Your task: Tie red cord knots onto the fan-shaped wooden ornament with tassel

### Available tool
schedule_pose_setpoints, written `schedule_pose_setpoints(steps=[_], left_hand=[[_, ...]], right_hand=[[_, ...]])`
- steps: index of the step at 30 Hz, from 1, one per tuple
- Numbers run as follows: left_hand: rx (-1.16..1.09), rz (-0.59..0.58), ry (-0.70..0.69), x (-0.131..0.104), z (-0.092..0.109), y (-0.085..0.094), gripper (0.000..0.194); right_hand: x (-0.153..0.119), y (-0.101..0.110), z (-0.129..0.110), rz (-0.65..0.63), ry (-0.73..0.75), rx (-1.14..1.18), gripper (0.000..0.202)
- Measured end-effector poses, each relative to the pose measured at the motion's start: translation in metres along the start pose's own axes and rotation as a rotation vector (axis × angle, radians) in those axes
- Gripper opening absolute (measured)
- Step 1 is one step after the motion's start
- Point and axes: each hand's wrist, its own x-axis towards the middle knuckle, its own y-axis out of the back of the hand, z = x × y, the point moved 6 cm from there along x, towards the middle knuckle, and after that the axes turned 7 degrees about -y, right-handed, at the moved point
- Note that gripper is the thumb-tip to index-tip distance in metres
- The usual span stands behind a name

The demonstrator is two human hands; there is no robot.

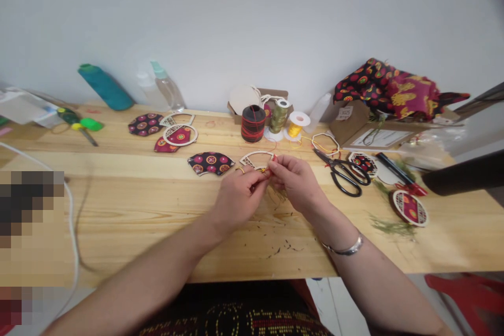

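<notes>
My left hand (238, 197) and my right hand (297, 181) meet over the middle of the table, fingertips touching. Both are closed in a pinch on a thin red and yellow cord (266, 170); its exact shape is mostly covered by the fingers. Just beyond them lies a pale fan-shaped wooden frame (255, 156), partly hidden by the hands. A fan-shaped piece of dark patterned fabric (210, 163) is left of it. Dark scraps (285, 247) and some thin green strands are scattered near and under my hands.
Spools of dark red (252, 125), green (279, 117) and yellow thread (298, 125) stand behind. Black-handled scissors (344, 173) lie right, near a marker (399, 172) and round ornament (410, 208). A cardboard box (348, 121) holds fabric. Bottles (167, 86) stand back left; a white cable (71, 210) crosses left.
</notes>
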Motion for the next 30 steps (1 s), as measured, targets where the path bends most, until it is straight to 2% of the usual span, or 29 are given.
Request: schedule_pose_setpoints(steps=[6, 9, 11, 13, 15, 18, 22, 30], left_hand=[[-0.021, 0.014, 0.006, 0.002, 0.0, 0.004, 0.013], [-0.065, 0.111, 0.137, 0.003, -0.009, 0.012, 0.009], [-0.177, 0.16, 0.253, 0.003, -0.015, 0.015, 0.012], [-0.378, 0.137, 0.359, 0.002, -0.018, 0.01, 0.023], [-0.577, 0.018, 0.526, 0.0, -0.021, -0.002, 0.036], [-0.833, -0.06, 0.665, -0.004, -0.02, -0.014, 0.043], [-0.918, -0.083, 0.624, -0.002, -0.02, -0.017, 0.03], [-0.701, -0.036, 0.601, -0.001, -0.022, -0.007, 0.014]], right_hand=[[0.0, 0.002, -0.001, 0.007, 0.015, -0.039, 0.027], [0.002, 0.005, -0.005, 0.045, 0.073, -0.154, 0.025], [0.002, 0.007, -0.007, 0.075, 0.13, -0.252, 0.023], [0.002, 0.007, -0.01, 0.098, 0.194, -0.356, 0.022], [0.001, 0.007, -0.013, 0.123, 0.248, -0.441, 0.021], [-0.001, 0.007, -0.014, 0.154, 0.293, -0.522, 0.018], [-0.002, 0.005, -0.015, 0.161, 0.315, -0.587, 0.016], [-0.003, 0.002, -0.016, 0.133, 0.314, -0.594, 0.016]])
